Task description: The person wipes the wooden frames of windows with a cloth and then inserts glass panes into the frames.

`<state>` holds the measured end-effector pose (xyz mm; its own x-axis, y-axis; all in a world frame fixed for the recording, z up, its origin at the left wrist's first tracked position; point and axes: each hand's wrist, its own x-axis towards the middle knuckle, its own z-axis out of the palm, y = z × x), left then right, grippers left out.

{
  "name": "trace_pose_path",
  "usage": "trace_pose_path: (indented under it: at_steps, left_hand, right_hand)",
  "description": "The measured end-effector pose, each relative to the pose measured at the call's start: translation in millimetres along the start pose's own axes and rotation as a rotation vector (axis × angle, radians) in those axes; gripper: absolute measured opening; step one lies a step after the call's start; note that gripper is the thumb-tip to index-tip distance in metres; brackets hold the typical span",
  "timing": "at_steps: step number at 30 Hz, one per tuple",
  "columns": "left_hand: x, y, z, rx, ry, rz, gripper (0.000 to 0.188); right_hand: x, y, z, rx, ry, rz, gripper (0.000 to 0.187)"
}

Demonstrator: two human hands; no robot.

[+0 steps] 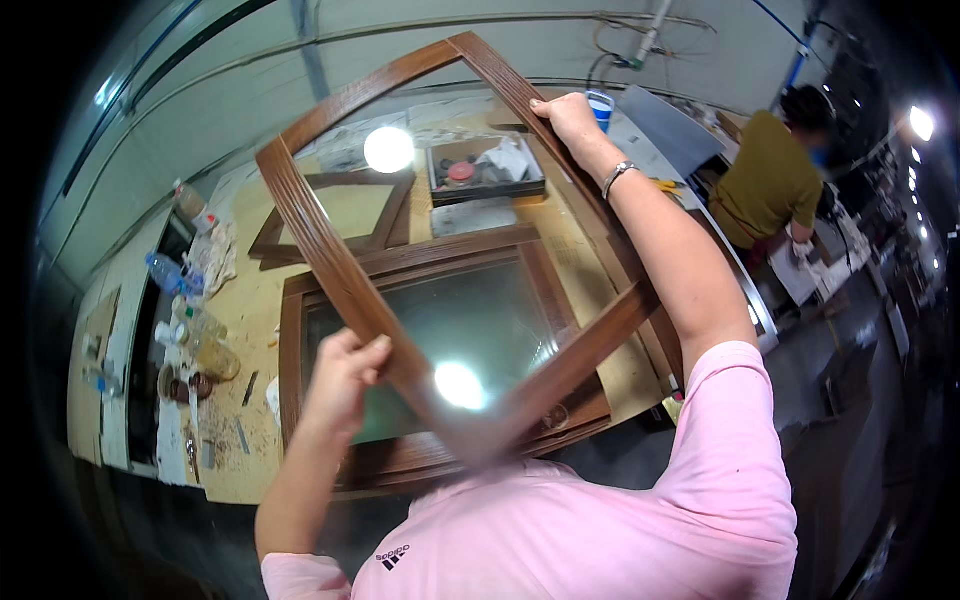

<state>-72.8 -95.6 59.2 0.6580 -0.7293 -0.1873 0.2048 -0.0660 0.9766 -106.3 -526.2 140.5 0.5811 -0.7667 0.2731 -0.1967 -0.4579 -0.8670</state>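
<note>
A brown wooden frame (318,225) is held tilted in front of me, above the table. Bright round glare inside it looks like light on a glass pane. My left hand (345,375) is closed on its left side, near the lower corner. My right hand (572,125) grips the upper right side, thumb over the edge. The corner closest to my chest is blurred. Under it lies another brown frame (293,340) with glass, partly covered by the held one. Behind, smaller brown frames (395,215) lie stacked, seen through the held frame.
A dark-edged tray (490,192) with a white cloth and a red round thing sits at the back of the table. Bottles (215,357) and small tools line the left side. A blue-and-white container (600,108) stands beyond my right hand. Another person (750,180) works at far right.
</note>
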Motion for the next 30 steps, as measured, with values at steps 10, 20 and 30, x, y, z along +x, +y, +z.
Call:
trace_pose_path:
  at_steps: [10,20,30]
  left_hand:
    - [-58,-74,60,-0.568,-0.411,-0.39,0.029]
    - [-96,-108,67,-0.845,-0.527,-0.505,0.044]
    - [-114,-113,67,-1.013,-0.368,-0.489,0.048]
  right_hand:
    - [-1,-3,119,-0.28,-0.433,-0.324,0.029]
    - [-59,0,241,-0.31,-0.772,-0.4,0.038]
    - [-81,4,286,-0.341,-0.835,-0.388,0.037]
